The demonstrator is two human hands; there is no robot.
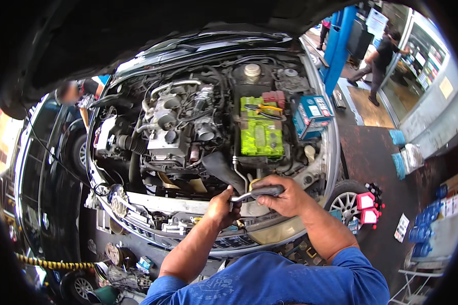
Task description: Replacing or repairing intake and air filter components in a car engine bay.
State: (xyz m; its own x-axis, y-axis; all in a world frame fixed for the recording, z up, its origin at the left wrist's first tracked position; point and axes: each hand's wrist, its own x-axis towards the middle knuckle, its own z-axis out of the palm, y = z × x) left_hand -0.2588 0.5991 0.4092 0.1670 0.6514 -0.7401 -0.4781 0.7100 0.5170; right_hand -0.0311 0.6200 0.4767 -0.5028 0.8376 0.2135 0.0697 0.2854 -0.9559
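Note:
Over the front edge of the engine bay I hold a ratchet wrench (267,191) level between my hands. My right hand (286,196) is closed around its dark handle. The fingers of my left hand (222,207) are closed at the metal head end, where they partly hide it; whether a socket is fitted I cannot tell. Beyond my hands sits a bright green car battery (261,138). Pliers with orange-yellow handles (268,108) lie on top of it, beside a red terminal cover (273,98). The engine (170,119) is exposed to the left, with open intake ports.
A teal box (312,116) rests on the right fender. Overhead is the raised hood (137,30). Red-and-white bottles (367,207) stand by the front wheel (345,201). A dark car (48,173) is parked on the left, with a person (86,94) near it. Another person (380,63) walks by a doorway.

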